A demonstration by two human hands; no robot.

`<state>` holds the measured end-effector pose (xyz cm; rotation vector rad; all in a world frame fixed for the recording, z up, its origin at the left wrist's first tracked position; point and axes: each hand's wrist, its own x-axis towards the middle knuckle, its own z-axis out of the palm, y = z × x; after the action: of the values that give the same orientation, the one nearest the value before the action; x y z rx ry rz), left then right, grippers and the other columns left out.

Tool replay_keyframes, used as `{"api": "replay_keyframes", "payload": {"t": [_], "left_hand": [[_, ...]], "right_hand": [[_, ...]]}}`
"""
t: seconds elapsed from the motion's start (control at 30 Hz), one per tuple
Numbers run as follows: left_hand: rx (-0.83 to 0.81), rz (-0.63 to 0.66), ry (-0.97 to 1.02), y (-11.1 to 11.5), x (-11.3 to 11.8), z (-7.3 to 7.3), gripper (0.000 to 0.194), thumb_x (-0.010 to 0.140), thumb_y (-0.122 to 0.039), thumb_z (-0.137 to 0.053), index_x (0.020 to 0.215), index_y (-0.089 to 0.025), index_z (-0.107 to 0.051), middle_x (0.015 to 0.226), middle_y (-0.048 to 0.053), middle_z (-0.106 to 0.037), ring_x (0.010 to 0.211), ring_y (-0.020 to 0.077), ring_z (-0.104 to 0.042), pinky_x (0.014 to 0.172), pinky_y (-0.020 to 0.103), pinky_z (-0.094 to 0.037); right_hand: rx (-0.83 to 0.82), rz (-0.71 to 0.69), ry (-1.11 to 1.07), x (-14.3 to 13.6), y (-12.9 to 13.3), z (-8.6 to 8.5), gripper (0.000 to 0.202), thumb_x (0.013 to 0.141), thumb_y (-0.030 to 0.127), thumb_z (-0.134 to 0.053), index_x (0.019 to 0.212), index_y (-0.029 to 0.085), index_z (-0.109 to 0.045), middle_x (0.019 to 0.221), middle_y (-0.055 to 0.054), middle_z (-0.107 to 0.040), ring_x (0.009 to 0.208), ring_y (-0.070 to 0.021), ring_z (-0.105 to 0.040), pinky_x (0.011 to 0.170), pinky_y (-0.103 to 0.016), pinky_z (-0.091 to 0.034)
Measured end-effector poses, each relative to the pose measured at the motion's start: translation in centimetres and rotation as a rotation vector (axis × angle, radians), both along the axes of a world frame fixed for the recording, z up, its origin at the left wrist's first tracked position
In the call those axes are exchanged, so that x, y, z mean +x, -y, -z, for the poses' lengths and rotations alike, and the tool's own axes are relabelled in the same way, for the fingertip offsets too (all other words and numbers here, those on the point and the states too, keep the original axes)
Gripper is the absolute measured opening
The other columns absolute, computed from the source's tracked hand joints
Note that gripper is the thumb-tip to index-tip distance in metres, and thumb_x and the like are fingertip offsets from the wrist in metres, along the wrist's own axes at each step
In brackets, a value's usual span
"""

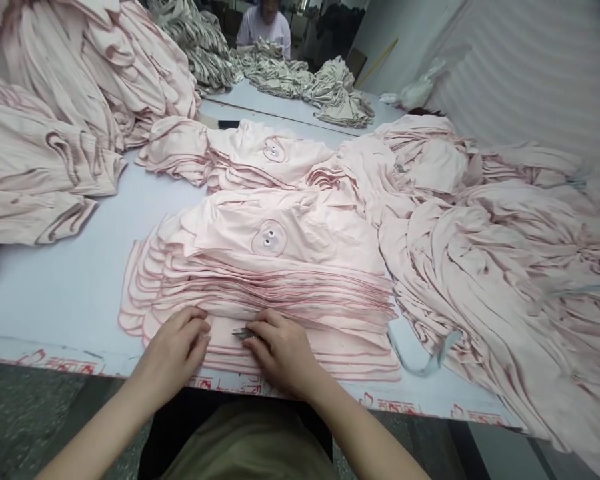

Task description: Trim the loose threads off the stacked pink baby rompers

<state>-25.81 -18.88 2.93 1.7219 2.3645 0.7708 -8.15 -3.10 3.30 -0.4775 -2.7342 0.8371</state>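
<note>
A stack of pale pink fabric panels (280,290) with darker pink edging lies fanned out in front of me. The top panel bears a round patch (269,238) with two eye-like dots. At the stack's near left side, my left hand (180,343) rests with its fingers curled and closed on the edge of a panel. My right hand (280,347) is closed round small metal thread snips (240,333), whose blades point left over the fabric. Their handle is hidden inside the hand.
Behind lies another pink stack (270,160). Pink garment heaps stand at left (95,73) and right (480,267). A pale ribbon (433,360) loops beside my stack. Grey-green cloth (330,90) and a seated person (265,30) are at the far end of the table (80,280).
</note>
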Motion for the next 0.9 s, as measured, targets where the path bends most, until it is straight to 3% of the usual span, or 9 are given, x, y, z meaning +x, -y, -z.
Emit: {"api": "replay_keyframes", "payload": {"t": [0.23,0.37,0.6,0.7,0.8,0.9], "left_hand": [[0.007,-0.136,0.178,0.0,-0.1,-0.8,0.024,0.093,-0.032,-0.039,0.076,-0.022,-0.052,0.079,0.002,-0.060,0.075,0.0165,-0.059,0.066,0.028,-0.048],[0.013,-0.118,0.292,0.6,-1.0,-1.1,0.025,0.092,-0.037,-0.041,0.074,-0.023,-0.052,0.080,0.000,-0.059,0.076,0.0152,-0.059,0.067,0.026,-0.048],[0.057,-0.115,0.231,0.4,-0.9,-0.7,0.025,0.093,-0.033,-0.039,0.073,-0.022,-0.048,0.078,0.001,-0.056,0.074,0.0154,-0.057,0.066,0.027,-0.047],[0.070,-0.040,0.188,1.0,-1.0,-0.5,0.021,0.094,-0.032,-0.041,0.080,-0.022,-0.053,0.088,0.003,-0.060,0.085,0.0164,-0.060,0.073,0.027,-0.049],[0.046,0.132,0.075,2.0,-1.3,0.0,0.017,0.091,-0.029,-0.049,0.102,-0.024,-0.060,0.113,0.005,-0.063,0.108,0.0196,-0.058,0.088,0.031,-0.049],[0.014,0.219,-0.035,2.6,-1.7,0.4,0.022,0.091,-0.022,-0.047,0.106,-0.027,-0.061,0.116,0.003,-0.065,0.109,0.0194,-0.059,0.089,0.032,-0.047]], "right_hand": [[-0.007,-0.034,0.069,-2.7,1.7,-0.8,0.013,0.089,0.027,-0.066,0.101,0.022,-0.069,0.102,-0.001,-0.067,0.088,-0.0163,-0.064,0.072,-0.025,-0.045],[0.034,-0.047,0.126,-4.0,2.6,-0.9,0.013,0.091,0.031,-0.064,0.100,0.022,-0.069,0.105,-0.001,-0.067,0.088,-0.0162,-0.063,0.070,-0.025,-0.044],[0.176,-0.076,0.198,-5.5,3.8,-0.5,0.013,0.092,0.032,-0.061,0.094,0.022,-0.069,0.097,0.000,-0.066,0.080,-0.0166,-0.062,0.065,-0.027,-0.041],[0.169,-0.041,0.185,-4.6,3.4,-0.5,0.014,0.093,0.032,-0.060,0.097,0.022,-0.068,0.099,-0.001,-0.066,0.081,-0.0166,-0.062,0.066,-0.027,-0.041],[0.136,0.015,0.175,-2.3,2.3,-0.9,0.016,0.091,0.032,-0.062,0.102,0.021,-0.067,0.103,-0.003,-0.065,0.084,-0.0173,-0.062,0.069,-0.027,-0.042],[0.137,0.063,0.221,1.1,1.1,-1.4,0.024,0.086,0.035,-0.068,0.105,0.021,-0.065,0.099,-0.005,-0.064,0.084,-0.0195,-0.061,0.069,-0.028,-0.043]]}}
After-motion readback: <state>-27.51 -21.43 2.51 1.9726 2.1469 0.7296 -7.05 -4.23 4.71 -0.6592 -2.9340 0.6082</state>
